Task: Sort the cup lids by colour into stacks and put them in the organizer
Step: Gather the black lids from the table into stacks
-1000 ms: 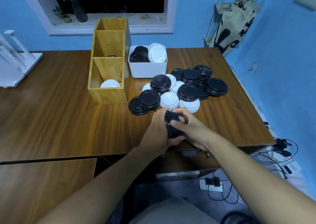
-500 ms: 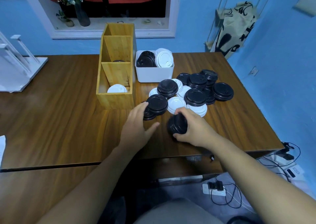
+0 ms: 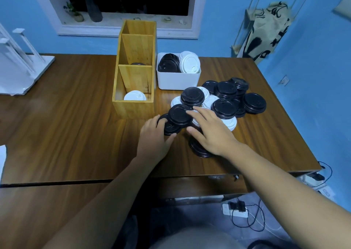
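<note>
Black and white cup lids (image 3: 224,108) lie heaped on the wooden table (image 3: 66,127), right of the wooden organizer (image 3: 133,108). White lids (image 3: 134,96) sit in its nearest compartment and a black lid (image 3: 137,64) in the middle one. My left hand (image 3: 153,140) clasps a low stack of black lids (image 3: 170,128), fingers on its far side and thumb on the near side. My right hand (image 3: 210,133) is spread flat, its fingertips touching a taller black stack (image 3: 179,114). Beneath its palm another black stack (image 3: 199,151) rests on the table.
A white bin (image 3: 178,80) holding black and white lids stands behind the heap, right of the organizer. A white rack (image 3: 20,64) is at the table's far left. The table's front edge is near my forearms, with cables and a power strip (image 3: 235,210) on the floor.
My right hand has set its black stack down on the table and reached forward with fingers spread. My left hand has moved forward onto the low black stack.
</note>
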`<state>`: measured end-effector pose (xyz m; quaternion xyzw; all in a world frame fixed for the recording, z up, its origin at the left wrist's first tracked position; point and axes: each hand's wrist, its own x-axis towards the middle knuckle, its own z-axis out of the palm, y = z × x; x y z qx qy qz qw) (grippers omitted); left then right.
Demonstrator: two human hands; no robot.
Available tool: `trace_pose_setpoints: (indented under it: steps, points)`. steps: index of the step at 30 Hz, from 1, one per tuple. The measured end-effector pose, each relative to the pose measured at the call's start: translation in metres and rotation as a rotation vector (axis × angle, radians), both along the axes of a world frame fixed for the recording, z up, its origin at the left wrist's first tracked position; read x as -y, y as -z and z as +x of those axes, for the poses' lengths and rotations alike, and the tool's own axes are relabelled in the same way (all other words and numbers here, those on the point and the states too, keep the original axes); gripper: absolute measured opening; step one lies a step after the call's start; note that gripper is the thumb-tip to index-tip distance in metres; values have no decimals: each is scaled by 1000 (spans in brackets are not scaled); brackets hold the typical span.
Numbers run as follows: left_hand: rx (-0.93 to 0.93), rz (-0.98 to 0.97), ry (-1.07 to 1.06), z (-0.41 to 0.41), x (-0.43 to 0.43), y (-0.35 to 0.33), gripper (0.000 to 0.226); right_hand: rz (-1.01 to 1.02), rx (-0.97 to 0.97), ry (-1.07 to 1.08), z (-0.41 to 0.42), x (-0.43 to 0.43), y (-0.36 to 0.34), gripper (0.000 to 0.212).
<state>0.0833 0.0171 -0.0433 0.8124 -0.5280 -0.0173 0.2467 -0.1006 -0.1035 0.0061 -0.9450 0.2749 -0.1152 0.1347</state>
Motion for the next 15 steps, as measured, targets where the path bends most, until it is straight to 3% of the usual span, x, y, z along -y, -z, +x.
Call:
trace_pose_setpoints:
  steps: [6,9,15]
  points:
    - [-95,-44,-50,-2,-2,-5,69,-24,-170,17,53,17,-8,59]
    - [-192,-68,-58,1,-3,-7,67,50,-65,35,54,17,-1,53]
    - [-264,-48,-59,4,-3,-5,85,116,122,-29,36,10,3,39]
